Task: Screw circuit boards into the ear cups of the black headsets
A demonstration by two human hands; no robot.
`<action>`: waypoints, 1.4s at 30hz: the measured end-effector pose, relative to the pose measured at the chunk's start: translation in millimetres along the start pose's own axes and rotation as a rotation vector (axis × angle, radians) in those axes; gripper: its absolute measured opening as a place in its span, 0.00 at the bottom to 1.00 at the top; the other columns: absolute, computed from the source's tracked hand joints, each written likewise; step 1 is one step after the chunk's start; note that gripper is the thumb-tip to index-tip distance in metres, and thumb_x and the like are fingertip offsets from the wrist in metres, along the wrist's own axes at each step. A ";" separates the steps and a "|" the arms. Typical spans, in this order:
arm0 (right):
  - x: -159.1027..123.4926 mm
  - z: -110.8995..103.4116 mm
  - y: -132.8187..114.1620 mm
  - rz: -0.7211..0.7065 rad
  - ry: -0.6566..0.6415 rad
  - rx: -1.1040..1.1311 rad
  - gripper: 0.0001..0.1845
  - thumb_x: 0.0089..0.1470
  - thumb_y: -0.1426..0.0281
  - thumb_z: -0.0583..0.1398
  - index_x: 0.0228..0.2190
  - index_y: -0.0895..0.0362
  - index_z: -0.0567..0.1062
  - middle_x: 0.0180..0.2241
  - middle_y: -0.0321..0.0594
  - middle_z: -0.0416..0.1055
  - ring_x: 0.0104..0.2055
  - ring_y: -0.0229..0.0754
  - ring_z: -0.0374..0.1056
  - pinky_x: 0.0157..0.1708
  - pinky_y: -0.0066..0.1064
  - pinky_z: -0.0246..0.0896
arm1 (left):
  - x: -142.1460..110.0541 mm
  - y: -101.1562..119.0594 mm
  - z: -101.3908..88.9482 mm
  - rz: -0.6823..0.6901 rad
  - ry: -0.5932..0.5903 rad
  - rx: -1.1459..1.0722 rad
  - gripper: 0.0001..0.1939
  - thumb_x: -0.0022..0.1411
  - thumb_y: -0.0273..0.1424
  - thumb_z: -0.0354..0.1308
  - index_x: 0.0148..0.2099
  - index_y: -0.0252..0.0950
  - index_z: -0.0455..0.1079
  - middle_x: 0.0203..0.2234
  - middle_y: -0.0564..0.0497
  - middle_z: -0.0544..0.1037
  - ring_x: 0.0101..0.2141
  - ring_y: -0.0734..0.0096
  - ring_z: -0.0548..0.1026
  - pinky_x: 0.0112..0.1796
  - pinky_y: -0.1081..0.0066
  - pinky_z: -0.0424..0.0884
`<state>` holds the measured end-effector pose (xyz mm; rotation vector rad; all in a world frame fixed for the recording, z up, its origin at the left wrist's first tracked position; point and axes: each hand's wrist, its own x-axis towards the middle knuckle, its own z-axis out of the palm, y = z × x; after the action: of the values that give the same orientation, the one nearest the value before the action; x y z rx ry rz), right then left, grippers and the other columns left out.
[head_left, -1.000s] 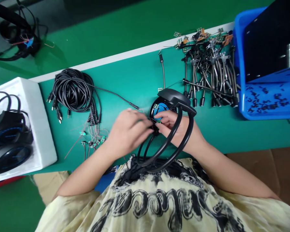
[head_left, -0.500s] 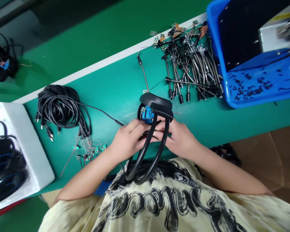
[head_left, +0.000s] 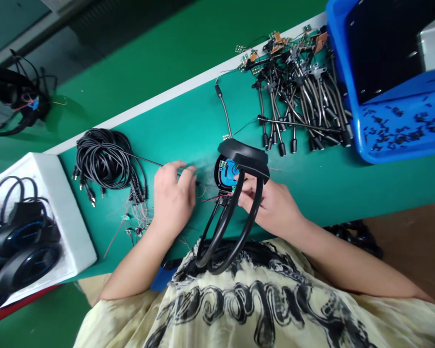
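Right hand (head_left: 275, 205), mid-frame: fingers partly behind twin black tubes of a headset band (head_left: 227, 218); can't tell from here what the tips grip. Thin black cable (head_left: 148, 160), left of centre: middle stretch hidden by left hand (head_left: 174, 198). White foam box (head_left: 79, 241), lower left, and blue plastic tray (head_left: 380, 157), upper right: both cut by frame edges. Tiny black pieces (head_left: 381, 141) in tray: too small for me to identify.

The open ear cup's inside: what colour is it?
The ear cup is mostly blue inside; head view.

Upper centre, bare table (head_left: 181, 130) lies between cables (head_left: 103, 159), left, and one stem (head_left: 224, 111); piled stems (head_left: 304, 96) block upper right.
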<state>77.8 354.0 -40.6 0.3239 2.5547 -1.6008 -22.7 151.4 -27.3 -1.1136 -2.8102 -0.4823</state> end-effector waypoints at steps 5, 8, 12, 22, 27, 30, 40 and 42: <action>0.5 4.1 -2.5 -0.024 0.021 0.055 0.07 0.54 0.67 0.58 0.36 0.55 0.70 0.34 0.36 0.76 0.28 0.35 0.71 0.28 0.25 0.63 | -0.8 14.8 7.1 0.408 -0.092 -0.291 0.15 0.64 0.35 0.58 0.51 0.37 0.68 0.46 0.46 0.76 0.51 0.65 0.73 0.62 0.56 0.56; -1.1 5.1 -2.0 -0.057 -0.014 0.092 0.10 0.56 0.67 0.57 0.42 0.54 0.69 0.39 0.36 0.76 0.28 0.34 0.71 0.29 0.25 0.64 | -2.2 19.1 19.1 0.348 -0.087 -0.468 0.14 0.63 0.35 0.59 0.50 0.36 0.68 0.41 0.48 0.79 0.46 0.69 0.76 0.60 0.60 0.62; -8.9 1.7 3.0 -0.085 -0.039 -0.019 0.14 0.60 0.60 0.56 0.44 0.53 0.68 0.37 0.36 0.76 0.31 0.38 0.73 0.29 0.27 0.64 | -4.2 18.4 24.2 0.296 -0.037 -0.614 0.14 0.60 0.31 0.62 0.49 0.36 0.69 0.40 0.47 0.79 0.42 0.70 0.78 0.51 0.65 0.72; 24.9 -15.9 32.7 -0.169 0.113 -0.350 0.21 0.59 0.67 0.54 0.54 0.57 0.64 0.49 0.49 0.68 0.49 0.50 0.67 0.43 0.39 0.67 | 18.0 38.9 28.9 0.331 -0.012 -0.402 0.13 0.63 0.34 0.59 0.50 0.36 0.70 0.42 0.47 0.80 0.45 0.68 0.78 0.48 0.68 0.74; 34.8 -19.8 27.2 -0.205 0.018 -0.327 0.25 0.55 0.72 0.53 0.55 0.58 0.63 0.54 0.49 0.65 0.50 0.50 0.66 0.42 0.38 0.65 | 31.5 38.2 45.9 0.180 -0.081 -0.180 0.13 0.67 0.39 0.53 0.39 0.34 0.72 0.30 0.48 0.79 0.35 0.66 0.79 0.39 0.67 0.75; 29.3 -24.2 22.9 -0.068 -0.012 -0.379 0.21 0.58 0.67 0.54 0.53 0.58 0.66 0.45 0.48 0.71 0.39 0.48 0.69 0.32 0.34 0.60 | 34.0 35.1 52.4 0.110 -0.126 -0.084 0.16 0.68 0.39 0.51 0.34 0.34 0.70 0.25 0.48 0.76 0.31 0.66 0.77 0.37 0.67 0.73; 33.3 -27.6 26.9 -0.118 -0.124 -0.340 0.14 0.56 0.71 0.52 0.45 0.56 0.68 0.40 0.44 0.70 0.35 0.43 0.64 0.31 0.31 0.52 | 40.9 36.1 59.6 0.155 -0.202 -0.088 0.15 0.68 0.41 0.50 0.44 0.35 0.72 0.30 0.47 0.79 0.36 0.62 0.78 0.42 0.64 0.71; 34.5 -27.7 26.2 -0.124 -0.142 -0.343 0.16 0.57 0.71 0.52 0.47 0.56 0.68 0.39 0.44 0.69 0.35 0.43 0.64 0.30 0.31 0.52 | 38.8 36.2 59.2 0.163 -0.186 -0.056 0.15 0.68 0.40 0.51 0.47 0.36 0.72 0.34 0.46 0.80 0.38 0.60 0.78 0.42 0.63 0.71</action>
<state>51.0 394.1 -58.4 0.0191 2.7153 -1.1382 -24.1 220.5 -66.7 -1.4566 -2.8405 -0.4685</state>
